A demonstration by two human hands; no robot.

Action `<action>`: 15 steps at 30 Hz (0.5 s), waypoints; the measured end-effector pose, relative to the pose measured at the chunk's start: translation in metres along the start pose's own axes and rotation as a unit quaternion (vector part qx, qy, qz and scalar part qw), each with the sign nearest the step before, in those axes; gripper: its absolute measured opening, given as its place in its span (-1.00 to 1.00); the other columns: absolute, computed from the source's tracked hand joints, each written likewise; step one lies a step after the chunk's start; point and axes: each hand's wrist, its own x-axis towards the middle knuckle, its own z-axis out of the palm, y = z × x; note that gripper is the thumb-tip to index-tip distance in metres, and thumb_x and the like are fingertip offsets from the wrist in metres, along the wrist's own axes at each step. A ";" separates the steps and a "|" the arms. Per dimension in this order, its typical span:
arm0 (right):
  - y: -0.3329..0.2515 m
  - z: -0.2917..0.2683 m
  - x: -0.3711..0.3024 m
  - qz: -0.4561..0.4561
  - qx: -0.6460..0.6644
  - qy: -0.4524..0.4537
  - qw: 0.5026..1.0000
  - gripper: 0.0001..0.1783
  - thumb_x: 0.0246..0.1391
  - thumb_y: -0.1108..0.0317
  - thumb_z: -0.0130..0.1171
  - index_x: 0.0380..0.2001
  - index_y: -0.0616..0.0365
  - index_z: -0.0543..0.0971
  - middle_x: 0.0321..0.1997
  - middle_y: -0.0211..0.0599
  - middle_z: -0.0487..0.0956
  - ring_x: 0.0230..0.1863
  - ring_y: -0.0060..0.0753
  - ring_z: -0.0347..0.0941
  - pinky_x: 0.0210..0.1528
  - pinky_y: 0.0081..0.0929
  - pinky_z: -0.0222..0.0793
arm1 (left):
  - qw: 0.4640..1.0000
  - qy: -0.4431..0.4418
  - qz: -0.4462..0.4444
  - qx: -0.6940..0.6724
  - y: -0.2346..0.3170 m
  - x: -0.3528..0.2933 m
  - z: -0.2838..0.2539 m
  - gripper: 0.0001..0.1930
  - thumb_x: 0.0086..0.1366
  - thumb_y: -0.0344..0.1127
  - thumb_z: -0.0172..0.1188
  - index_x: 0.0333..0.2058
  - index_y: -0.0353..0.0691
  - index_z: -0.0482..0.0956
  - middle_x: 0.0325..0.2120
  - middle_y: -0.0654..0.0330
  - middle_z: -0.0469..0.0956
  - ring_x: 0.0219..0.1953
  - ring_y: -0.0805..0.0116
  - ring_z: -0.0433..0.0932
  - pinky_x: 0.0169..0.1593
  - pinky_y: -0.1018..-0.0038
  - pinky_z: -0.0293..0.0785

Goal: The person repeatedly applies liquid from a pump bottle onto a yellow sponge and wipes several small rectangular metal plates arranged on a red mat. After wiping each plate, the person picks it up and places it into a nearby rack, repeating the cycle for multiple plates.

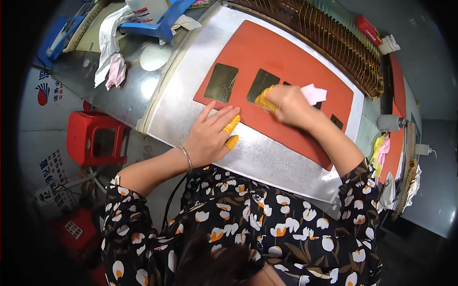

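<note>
Several dark, glossy rectangular plates lie on an orange-red mat [279,52]. My left hand [207,131] rests with its fingers stretched out at the mat's near edge, just below the leftmost plate [222,82]. Yellow finger cots cover two of its digits. Bent and pressed together, the fingers of my right hand [288,105] are at the lower part of the second plate [262,83]; they wear yellow cots too. What they grip, if anything, is hidden. A pale pink cloth [314,94] shows beside its knuckles, over another dark plate. One more plate [337,121] lies near my right forearm.
A long slotted rack [329,35] with upright pieces stands along the far edge. At the left are a blue plastic holder [164,24], a white cloth [109,38] and a red stool [95,138]. A clear bottle [389,123] and more cloths [380,152] are at the right.
</note>
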 end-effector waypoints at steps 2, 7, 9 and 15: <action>0.015 -0.008 0.008 0.048 -0.017 0.031 0.998 -0.92 -0.24 0.47 0.14 -0.57 0.15 0.45 -0.57 -0.21 0.49 -0.46 -0.11 0.47 -0.48 -0.23 0.39 | 1.000 0.008 0.003 0.003 -0.002 0.002 -0.001 -0.58 0.03 -0.31 0.24 -0.11 -0.36 0.49 0.07 0.08 0.38 0.12 0.19 0.37 0.25 0.10 0.08; 0.002 -0.004 -0.001 0.012 -0.004 0.032 0.999 -0.91 -0.26 0.45 0.15 -0.59 0.16 0.45 -0.59 -0.19 0.49 -0.52 -0.11 0.46 -0.51 -0.22 0.35 | 1.000 0.008 0.003 0.005 -0.001 0.002 -0.002 -0.58 0.02 -0.32 0.24 -0.12 -0.36 0.49 0.08 0.08 0.38 0.11 0.19 0.39 0.24 0.12 0.10; 0.016 -0.011 0.001 0.089 -0.001 0.021 0.996 -0.92 -0.22 0.46 0.13 -0.60 0.17 0.43 -0.61 -0.19 0.47 -0.53 -0.12 0.45 -0.52 -0.23 0.35 | 1.000 0.007 0.005 0.002 0.002 0.002 -0.001 -0.58 0.02 -0.32 0.24 -0.12 -0.36 0.49 0.08 0.08 0.38 0.10 0.19 0.39 0.24 0.12 0.10; 0.013 -0.015 -0.021 0.091 -0.006 0.004 0.996 -0.93 -0.20 0.48 0.11 -0.61 0.19 0.42 -0.61 -0.18 0.46 -0.52 -0.13 0.46 -0.51 -0.22 0.35 | 1.000 0.005 0.003 0.004 0.000 0.001 -0.001 -0.56 0.00 -0.34 0.24 -0.11 -0.37 0.49 0.09 0.08 0.37 0.10 0.18 0.38 0.24 0.12 0.08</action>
